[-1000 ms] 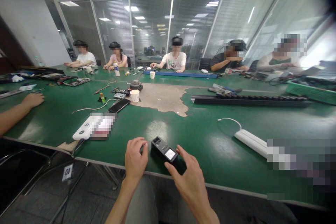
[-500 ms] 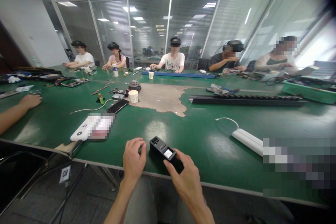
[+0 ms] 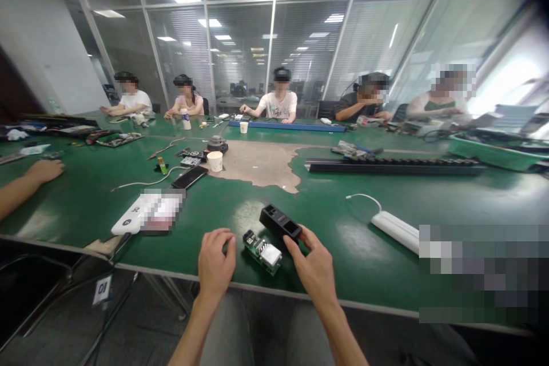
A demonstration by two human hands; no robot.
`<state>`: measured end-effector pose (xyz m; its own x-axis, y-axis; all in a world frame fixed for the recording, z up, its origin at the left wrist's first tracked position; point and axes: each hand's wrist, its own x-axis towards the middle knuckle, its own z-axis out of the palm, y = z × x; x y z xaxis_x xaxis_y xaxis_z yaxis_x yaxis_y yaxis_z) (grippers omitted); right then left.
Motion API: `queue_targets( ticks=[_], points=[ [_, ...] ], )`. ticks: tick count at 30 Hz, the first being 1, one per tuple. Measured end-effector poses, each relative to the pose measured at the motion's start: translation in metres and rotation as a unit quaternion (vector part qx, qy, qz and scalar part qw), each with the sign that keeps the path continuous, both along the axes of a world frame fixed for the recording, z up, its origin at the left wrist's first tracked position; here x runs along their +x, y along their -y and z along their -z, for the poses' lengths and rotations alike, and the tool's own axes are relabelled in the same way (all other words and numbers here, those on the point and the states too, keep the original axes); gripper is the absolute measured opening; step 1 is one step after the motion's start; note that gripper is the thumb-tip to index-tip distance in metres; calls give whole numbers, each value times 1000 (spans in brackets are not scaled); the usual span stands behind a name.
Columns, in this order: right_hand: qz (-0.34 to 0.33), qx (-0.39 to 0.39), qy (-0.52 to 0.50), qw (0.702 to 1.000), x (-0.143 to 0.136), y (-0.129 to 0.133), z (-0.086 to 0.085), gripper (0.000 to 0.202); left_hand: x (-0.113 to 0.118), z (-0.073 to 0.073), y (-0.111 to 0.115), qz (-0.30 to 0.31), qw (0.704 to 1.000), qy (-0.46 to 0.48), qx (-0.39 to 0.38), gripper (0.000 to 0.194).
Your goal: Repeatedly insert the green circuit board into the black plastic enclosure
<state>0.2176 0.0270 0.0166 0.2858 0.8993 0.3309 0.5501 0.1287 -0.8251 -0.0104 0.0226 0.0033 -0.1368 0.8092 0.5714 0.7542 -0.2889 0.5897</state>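
My right hand (image 3: 315, 263) pinches the near end of a black device housing (image 3: 278, 223) between thumb and fingers. The housing is long and box-like, with cut-out openings in its top, and is held tilted just above the table. Left of it and nearer to me, a green circuit board (image 3: 263, 254) lies uncovered, carrying a white rectangular screen and a dark connector at its far end. Beside the board, my left hand (image 3: 217, 257) rests at the table edge. Its fingers are loosely curled with the thumb apart, and it holds nothing.
On the green table (image 3: 206, 209), a white power bank (image 3: 128, 214) and a phone (image 3: 190, 177) lie left. Behind them stands a paper cup (image 3: 215, 161). A white power strip (image 3: 394, 230) and a long black rail (image 3: 394, 167) lie right. Several people sit opposite; another person's arm (image 3: 32, 186) rests left.
My right hand has lifted the black housing off the circuit board and moved it up and to the right, leaving the board exposed on the table. My left hand has hardly moved.
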Motion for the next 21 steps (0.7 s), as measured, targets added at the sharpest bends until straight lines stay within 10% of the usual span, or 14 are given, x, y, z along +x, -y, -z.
queue_targets(
  ticks=[11, 21],
  points=[
    [14, 10, 129, 991, 5, -8, 31, 54, 1, 3, -3, -2, 1000, -14, 5, 17],
    [10, 33, 139, 990, 5, 1, 25, 51, 1, 3, -3, -4, 1000, -21, -4, 19]
  ],
)
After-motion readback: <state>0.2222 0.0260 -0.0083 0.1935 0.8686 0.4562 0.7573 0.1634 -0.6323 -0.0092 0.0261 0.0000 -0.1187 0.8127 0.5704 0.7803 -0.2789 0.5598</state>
